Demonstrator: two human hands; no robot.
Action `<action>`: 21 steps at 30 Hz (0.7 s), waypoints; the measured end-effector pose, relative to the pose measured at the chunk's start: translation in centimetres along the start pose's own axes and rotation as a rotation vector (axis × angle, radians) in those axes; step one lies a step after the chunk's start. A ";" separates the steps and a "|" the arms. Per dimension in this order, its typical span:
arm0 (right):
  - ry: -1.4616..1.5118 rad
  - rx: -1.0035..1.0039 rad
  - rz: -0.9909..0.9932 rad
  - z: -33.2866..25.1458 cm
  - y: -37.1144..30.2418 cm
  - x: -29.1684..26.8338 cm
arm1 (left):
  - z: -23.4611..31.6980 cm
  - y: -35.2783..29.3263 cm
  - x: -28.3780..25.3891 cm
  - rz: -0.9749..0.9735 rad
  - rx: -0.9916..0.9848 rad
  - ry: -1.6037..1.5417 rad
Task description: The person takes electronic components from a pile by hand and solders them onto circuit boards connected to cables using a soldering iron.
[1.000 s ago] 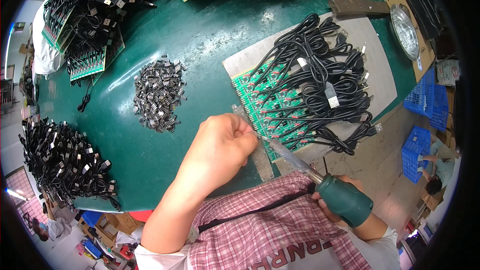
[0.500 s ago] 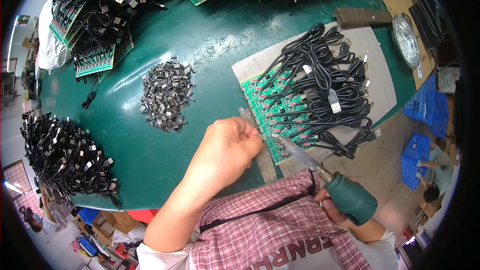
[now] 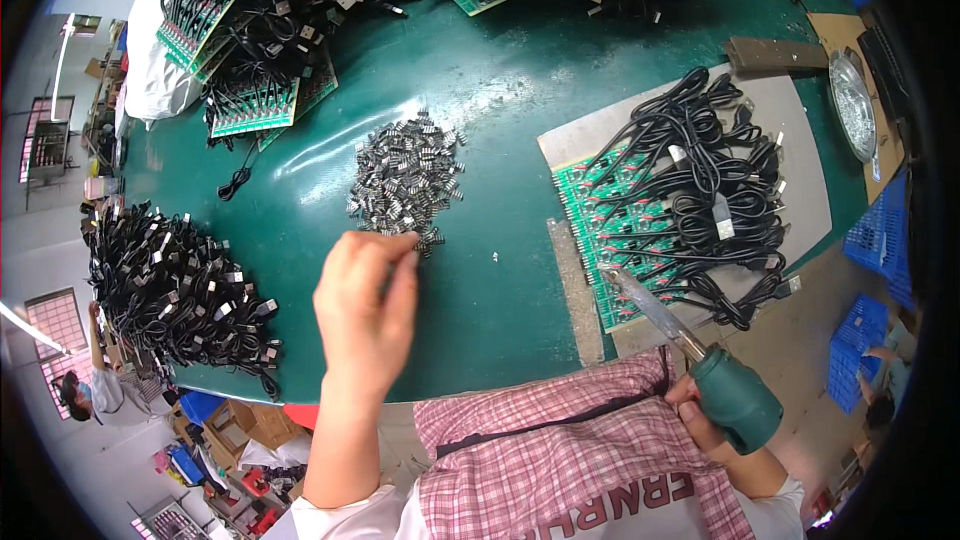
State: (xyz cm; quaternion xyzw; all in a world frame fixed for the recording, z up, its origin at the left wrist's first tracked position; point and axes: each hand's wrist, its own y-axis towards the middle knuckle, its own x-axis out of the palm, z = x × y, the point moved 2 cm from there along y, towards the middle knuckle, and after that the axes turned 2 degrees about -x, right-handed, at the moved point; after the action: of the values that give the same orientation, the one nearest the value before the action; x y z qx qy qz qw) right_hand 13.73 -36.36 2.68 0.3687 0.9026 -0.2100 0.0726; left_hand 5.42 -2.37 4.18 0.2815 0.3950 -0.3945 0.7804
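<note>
My left hand (image 3: 368, 300) is at the near edge of a pile of small metal connectors (image 3: 405, 175), thumb and forefinger brought together among the nearest pieces. Whatever lies between those fingertips is too small to make out. In my right hand (image 3: 697, 418) is a soldering iron (image 3: 735, 398) with a thick green handle. Its metal shaft slants up and left, and the tip is over the near end of a green circuit board panel (image 3: 590, 210). Black USB cables (image 3: 700, 210) run from the panel to the right in coiled bundles.
A grey sheet (image 3: 800, 140) lies under the panel, with a speckled strip (image 3: 577, 300) along its left. Heaped cables (image 3: 180, 300) lie at left; wired boards (image 3: 255, 110) are stacked at the back. A brown bar (image 3: 780, 55) and metal dish (image 3: 853, 105) are far right.
My left hand has moved left from the circuit board's edge to the connector pile. The soldering iron stays over the board in my right hand. The whole view has shifted.
</note>
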 end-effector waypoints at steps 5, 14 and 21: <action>-0.048 -0.078 0.006 -0.2 0.0 0.2 | 1.1 0.1 1.6 -0.053 0.291 0.383; -0.089 -0.157 -0.036 -1.3 1.0 0.4 | 1.2 1.8 1.6 -0.205 0.342 0.490; 0.321 0.073 -0.097 -2.9 3.1 1.4 | 4.7 -2.2 3.1 -0.222 -0.511 -0.850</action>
State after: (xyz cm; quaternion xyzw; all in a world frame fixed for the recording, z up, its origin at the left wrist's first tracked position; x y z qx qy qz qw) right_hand 14.94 -32.27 3.88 0.3560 0.9110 -0.1845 -0.0960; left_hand 6.57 -8.29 3.82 -0.1473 0.1539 -0.4455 0.8695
